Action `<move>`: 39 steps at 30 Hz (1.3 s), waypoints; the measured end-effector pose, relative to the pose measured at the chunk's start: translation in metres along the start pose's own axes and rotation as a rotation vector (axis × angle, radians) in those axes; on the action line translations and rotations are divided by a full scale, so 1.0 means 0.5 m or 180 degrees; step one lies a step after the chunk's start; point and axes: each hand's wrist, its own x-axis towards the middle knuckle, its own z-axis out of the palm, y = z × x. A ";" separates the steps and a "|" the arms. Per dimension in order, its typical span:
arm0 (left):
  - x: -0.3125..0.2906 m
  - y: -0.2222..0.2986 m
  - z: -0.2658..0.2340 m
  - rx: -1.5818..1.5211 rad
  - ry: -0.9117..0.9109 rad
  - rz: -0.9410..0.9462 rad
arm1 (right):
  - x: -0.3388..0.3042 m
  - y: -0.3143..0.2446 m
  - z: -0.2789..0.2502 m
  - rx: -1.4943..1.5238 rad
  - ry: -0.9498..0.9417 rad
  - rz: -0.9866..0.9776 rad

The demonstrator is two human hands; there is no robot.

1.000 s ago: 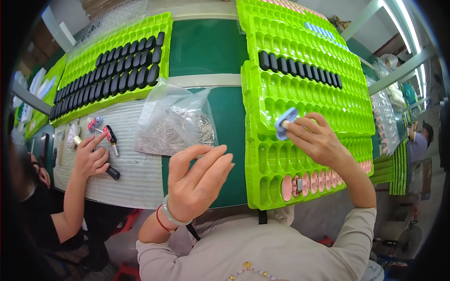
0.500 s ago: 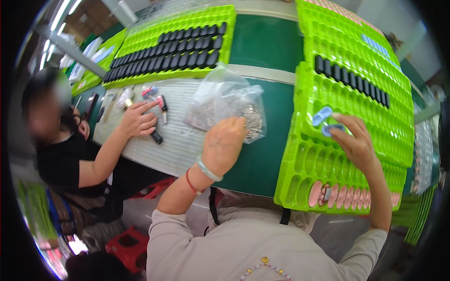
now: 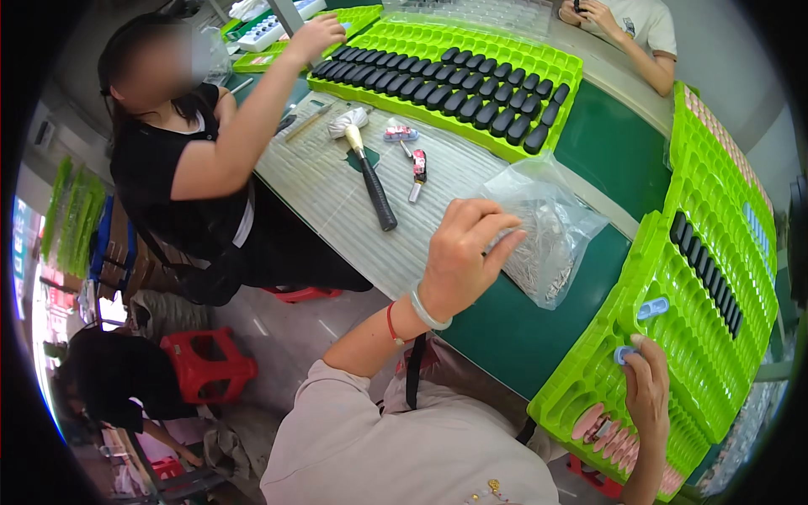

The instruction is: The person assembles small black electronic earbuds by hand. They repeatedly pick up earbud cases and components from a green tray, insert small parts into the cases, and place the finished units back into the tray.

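My left hand (image 3: pixel 465 255) is raised beside an open clear plastic bag (image 3: pixel 572 220) of thin silvery metal pins (image 3: pixel 539 252). Its thumb and fingertips come together in a pinch; whatever is between them is too small to name. At the right, my right hand (image 3: pixel 648 383) grips a small light-blue plastic part (image 3: pixel 624 354) at its fingertips, over the near bright-green tray (image 3: pixel 562 389). Another light-blue plastic part (image 3: pixel 653 308) rests on that tray, just beyond the fingers.
A hammer (image 3: pixel 370 181) with a black grip and small red-and-black assemblies (image 3: pixel 419 172) lie on the ribbed mat (image 3: pixel 324 202). Black oval pieces (image 3: pixel 471 108) fill a far green tray (image 3: pixel 551 66). Pink pieces (image 3: pixel 599 427) sit in the near tray. A co-worker's arm (image 3: pixel 252 126) reaches out at left.
The view has swung left, so the table appears further right. My left hand has come back from the pins in the bag. The co-worker's hand has left the mat and risen toward the far trays.
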 end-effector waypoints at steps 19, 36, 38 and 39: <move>-0.012 0.005 0.171 0.1266 -0.2070 0.0513 | -0.016 -0.021 -0.001 -0.0029 -0.0001 -0.0193; -0.014 -0.017 0.155 0.0703 -0.1662 0.0235 | -0.030 -0.020 0.021 0.0220 0.0301 0.0176; -0.008 -0.006 0.146 0.0605 -0.1579 0.0244 | -0.031 -0.018 0.024 0.0279 0.0337 0.0213; -0.004 0.000 0.142 0.0547 -0.1539 0.0258 | -0.031 -0.018 0.024 0.0306 0.0352 0.0247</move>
